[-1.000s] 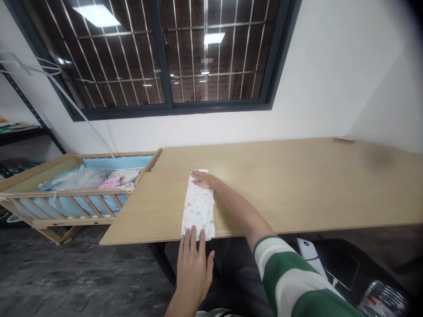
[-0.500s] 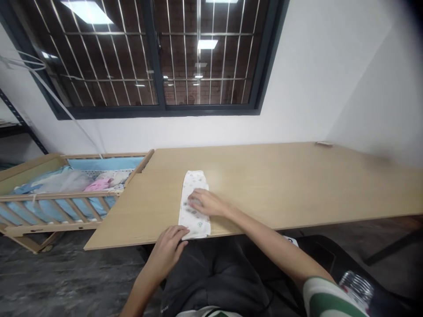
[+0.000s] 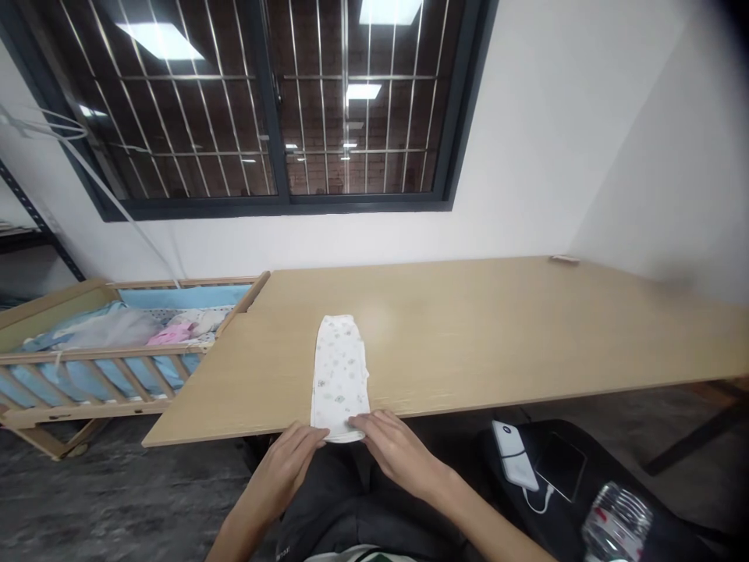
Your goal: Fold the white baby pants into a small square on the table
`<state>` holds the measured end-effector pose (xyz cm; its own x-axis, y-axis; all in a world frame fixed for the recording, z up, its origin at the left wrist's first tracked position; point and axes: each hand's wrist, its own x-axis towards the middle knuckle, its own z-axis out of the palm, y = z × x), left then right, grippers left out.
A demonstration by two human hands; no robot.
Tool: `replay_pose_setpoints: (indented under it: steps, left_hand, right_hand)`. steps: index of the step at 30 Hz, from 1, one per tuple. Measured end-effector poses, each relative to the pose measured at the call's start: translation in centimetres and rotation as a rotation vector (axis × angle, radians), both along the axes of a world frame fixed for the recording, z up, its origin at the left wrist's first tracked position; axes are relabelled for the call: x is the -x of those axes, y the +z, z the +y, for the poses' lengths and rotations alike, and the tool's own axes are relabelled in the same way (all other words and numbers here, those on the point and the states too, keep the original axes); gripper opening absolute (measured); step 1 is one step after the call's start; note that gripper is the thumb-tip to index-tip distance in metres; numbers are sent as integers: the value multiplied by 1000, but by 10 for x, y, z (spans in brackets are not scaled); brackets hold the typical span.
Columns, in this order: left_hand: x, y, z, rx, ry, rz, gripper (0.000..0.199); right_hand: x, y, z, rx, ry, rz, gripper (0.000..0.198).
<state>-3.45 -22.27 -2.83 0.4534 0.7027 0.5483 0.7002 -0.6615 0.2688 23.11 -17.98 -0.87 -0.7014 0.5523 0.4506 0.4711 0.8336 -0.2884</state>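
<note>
A folded white baby garment (image 3: pixel 339 375) with small pale prints lies flat on the wooden table (image 3: pixel 468 336), its long side running away from me. Its near end reaches slightly over the table's front edge. My left hand (image 3: pixel 286 459) pinches the near left corner between thumb and fingers. At the near right corner, my right hand (image 3: pixel 401 453) is closed on the fabric, thumb on top. Fingers of both hands are partly hidden beneath the garment's edge.
A wooden crib (image 3: pixel 117 355) with blue padding and cloths stands against the table's left end. To my right, a dark seat (image 3: pixel 503 488) holds a white power bank (image 3: pixel 516 457), a dark phone (image 3: pixel 562 466) and a plastic bottle (image 3: pixel 617 523). A barred window (image 3: pixel 281 207) is ahead.
My right hand has moved from the middle of the garment back to its near right corner and taken hold there. My left hand stays at the left corner. The view has shifted slightly.
</note>
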Motion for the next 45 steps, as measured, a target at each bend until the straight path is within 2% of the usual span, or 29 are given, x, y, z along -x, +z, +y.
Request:
replay_pose_setpoints:
  steps: [3,6,11,14,17,20,22,25,28,31,33,36,38,40,42,45]
  left_hand:
    - [-3,8,-12,29,12,11,27]
    - [-7,19,-19,29,64,21,24]
    - [-8,51,-9,-128,157,33,26]
    - [-4,78,18,-151,208,103,27]
    - [0,102,62,-111,229,140,30]
    - [0,117,114,46,270,181,30]
    - [-4,119,147,161,328,233,29]
    - [-14,111,186,236,394,286,29]
    - [-24,97,209,270,431,320,27]
    - [-29,89,218,279,464,344,25]
    - [-32,88,214,256,493,347,26]
    - [-41,85,187,188,541,332,33]
    - [-52,74,156,149,548,325,39]
    - [-66,55,120,119,534,327,45]
    - [-79,32,89,31,549,322,52]
    - [-92,2,62,-17,577,311,58]
  right_hand:
    - [-7,17,-12,132,17,48,25]
    - [-10,42,-21,179,69,84,23]
    - [-6,83,-15,185,69,237,25]
    - [1,94,16,184,11,315,24]
    - [12,93,67,198,-70,334,25]
    - [23,84,124,236,-188,333,26]
    - [30,76,158,277,-271,318,26]
    - [39,63,197,334,-392,255,23]
    - [47,49,220,392,-476,163,24]
    - [52,35,230,425,-490,98,27]
    - [51,30,232,425,-486,83,30]
    - [48,34,224,337,-463,99,40]
    - [47,43,210,234,-365,101,46]
    - [50,53,188,169,-177,48,51]
    - [56,60,161,169,44,-55,56]
    - [66,60,129,193,318,-200,54]
